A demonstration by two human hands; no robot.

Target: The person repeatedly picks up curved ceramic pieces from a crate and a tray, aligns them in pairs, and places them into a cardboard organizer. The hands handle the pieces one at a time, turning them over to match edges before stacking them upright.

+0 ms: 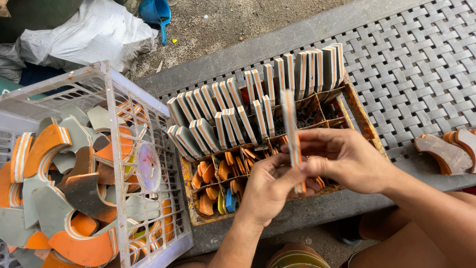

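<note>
Both my hands hold one flat layered piece (291, 130), grey with orange and white edge stripes, seen edge-on and upright. My left hand (265, 188) pinches its lower part from the left. My right hand (347, 160) grips it from the right. They hover over a rusty orange compartment crate (364, 124) that holds several similar grey-and-orange pieces (258, 97) standing in rows, with small curved orange offcuts (220, 181) lying in the near compartments.
A white wire-sided plastic crate (124, 164) at left is heaped with curved grey and orange scraps. The compartment crate rests on a grey woven surface (421, 64). Curved brown-orange pieces (448, 151) lie at right. A white sack (84, 34) and blue scoop (156, 12) lie on the ground beyond.
</note>
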